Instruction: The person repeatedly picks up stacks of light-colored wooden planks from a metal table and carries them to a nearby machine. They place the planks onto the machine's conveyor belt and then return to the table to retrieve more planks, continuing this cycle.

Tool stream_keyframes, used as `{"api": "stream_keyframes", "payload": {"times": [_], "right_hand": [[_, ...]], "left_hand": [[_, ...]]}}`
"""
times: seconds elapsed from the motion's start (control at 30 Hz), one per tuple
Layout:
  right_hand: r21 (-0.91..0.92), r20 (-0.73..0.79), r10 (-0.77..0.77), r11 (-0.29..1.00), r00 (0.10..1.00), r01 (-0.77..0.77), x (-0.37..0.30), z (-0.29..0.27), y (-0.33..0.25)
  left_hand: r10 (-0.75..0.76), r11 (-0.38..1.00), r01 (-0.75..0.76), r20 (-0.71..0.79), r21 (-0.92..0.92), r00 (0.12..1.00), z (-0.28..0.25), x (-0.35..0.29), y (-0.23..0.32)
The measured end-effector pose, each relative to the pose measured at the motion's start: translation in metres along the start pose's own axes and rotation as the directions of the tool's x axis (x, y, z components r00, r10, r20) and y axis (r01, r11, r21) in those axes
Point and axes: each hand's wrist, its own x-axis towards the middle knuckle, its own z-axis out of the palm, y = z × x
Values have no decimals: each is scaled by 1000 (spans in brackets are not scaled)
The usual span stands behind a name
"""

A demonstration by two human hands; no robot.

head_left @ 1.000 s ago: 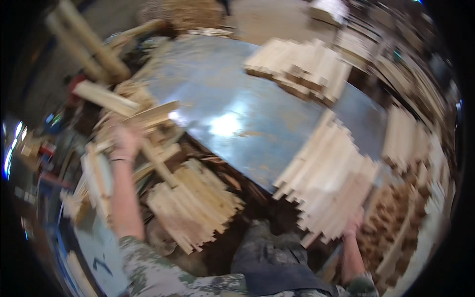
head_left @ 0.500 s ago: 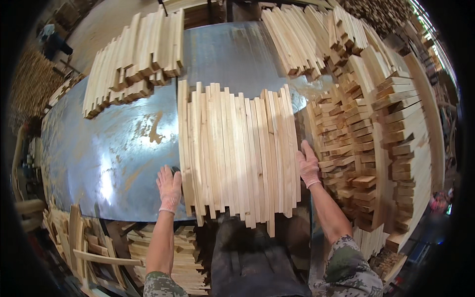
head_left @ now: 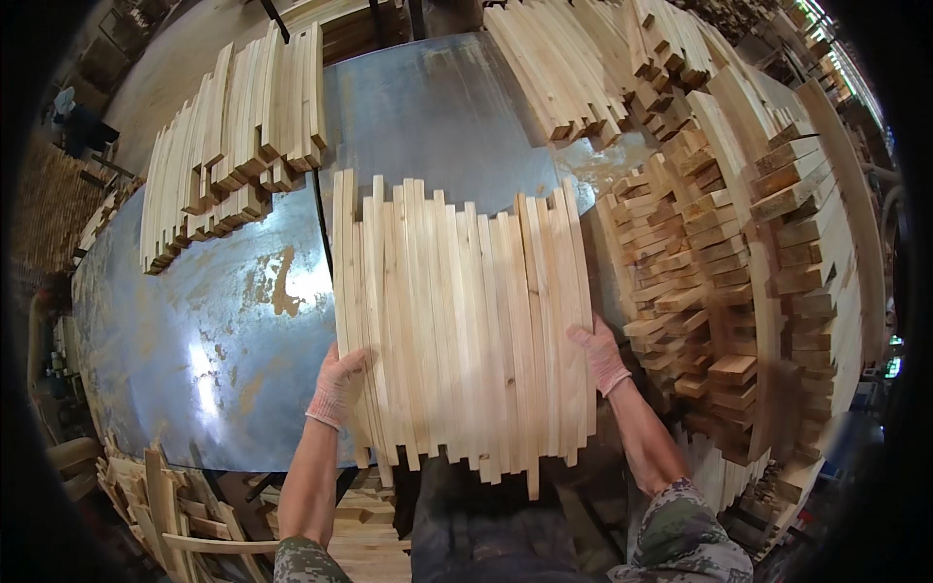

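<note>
While your left hand [head_left: 337,384] and right hand [head_left: 601,358] squeeze the slats [head_left: 466,330] together, fingers closed on both sides at the bench's [head_left: 146,360] near edge, this looks like the gripping step, calling next for even pressure. The bench's metal top is smeared brown; lumber [head_left: 714,291] stands right of it, floor [head_left: 199,39] beyond.

Between your left hand [head_left: 336,385] and right hand [head_left: 600,358], both in matt knitted gloves [head_left: 328,402], the wooden strips [head_left: 465,335] look smooth and matt. Left of your left hand, the metal tabletop [head_left: 146,340] is glossy under dull patches [head_left: 286,284]; right of your right hand, the stacked wooden pieces [head_left: 714,282] have rough-looking ends. Your sleeves [head_left: 692,534] are matt cloth.
</note>
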Motion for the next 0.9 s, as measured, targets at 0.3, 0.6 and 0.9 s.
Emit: {"api": "stream_keyframes", "payload": {"times": [0.3, 0.6, 0.9], "right_hand": [[167, 205, 264, 939, 942, -300, -33, -31, -5], [-46, 567, 158, 986, 809, -161, -81, 20, -34], [-224, 883, 188, 974, 430, 33, -151, 147, -74]], "left_hand": [[-124, 985, 126, 28, -117, 992, 3, -68, -24], [209, 920, -254, -174, -300, 962, -12, -277, -68], [319, 792, -587, -710, -164, 628, 33, -541, -164]]}}
